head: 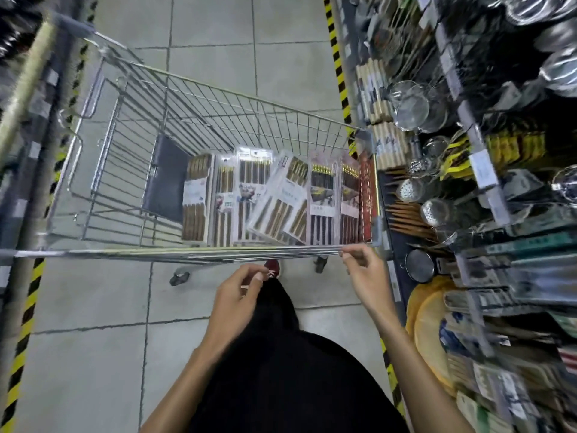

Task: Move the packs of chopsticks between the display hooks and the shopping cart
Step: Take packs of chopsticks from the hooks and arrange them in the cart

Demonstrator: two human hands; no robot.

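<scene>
The packs of chopsticks (274, 195) sat side by side, some overlapping, at the near end of the shopping cart (199, 98); blurred shelves of kitchenware (468, 135) stood just beside it; the left grip (240, 292) hung below the cart's near rim, fingers loosely curled, holding nothing; the right grip (362, 267) curled its fingers at that rim; whether it pinched the wire could not be told.

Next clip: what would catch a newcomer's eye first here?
A row of chopstick packs covers the right half of the wire shopping cart, mid-frame. Just below its near rim, the left hand and right hand hold no pack. At right, shelves crowded with metal strainers line the aisle.
</scene>
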